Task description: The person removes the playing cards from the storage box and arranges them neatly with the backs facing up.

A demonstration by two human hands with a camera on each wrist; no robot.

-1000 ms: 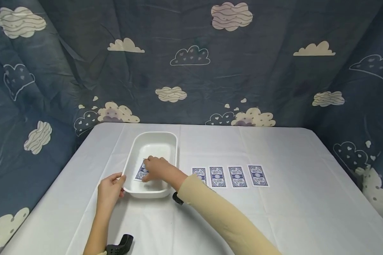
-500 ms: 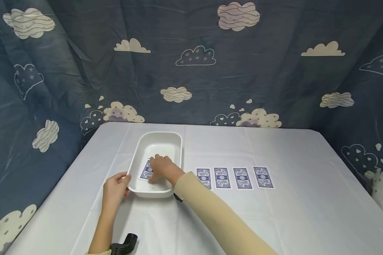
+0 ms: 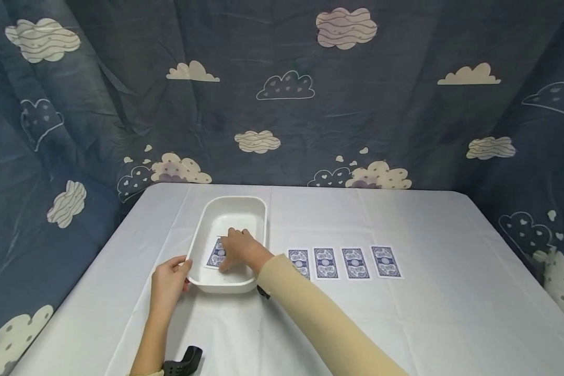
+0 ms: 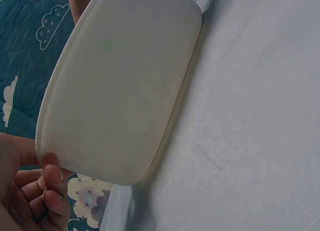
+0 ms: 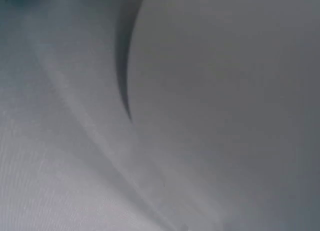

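A white tray (image 3: 227, 287) stands at the left of the table in the head view. My left hand (image 3: 166, 282) pinches its near-left rim between thumb and fingers. The left wrist view shows the tray's outer wall (image 4: 120, 91) and my curled left-hand fingers (image 4: 55, 191) at its rim. Inside the tray, my right hand (image 3: 242, 251) reaches over a blue-backed playing card (image 3: 215, 256), thumb towards the near end and fingers towards the far end. It grips the card, whose right part is hidden under the hand. Only the tray's blurred pale wall (image 5: 225, 91) and cloth fill the right wrist view.
Several face-down blue-backed playing cards (image 3: 355, 262) lie in a row right of the tray. The leftmost one (image 3: 300, 261) is partly covered by my right sleeve (image 3: 319, 318). A white cloth (image 3: 451, 292) covers the table, and a dark cloud-patterned curtain (image 3: 385, 120) hangs behind.
The head view has shifted slightly, so the scene sits a little further right than a second ago. Both hands keep nearly the same places on the tray and card.
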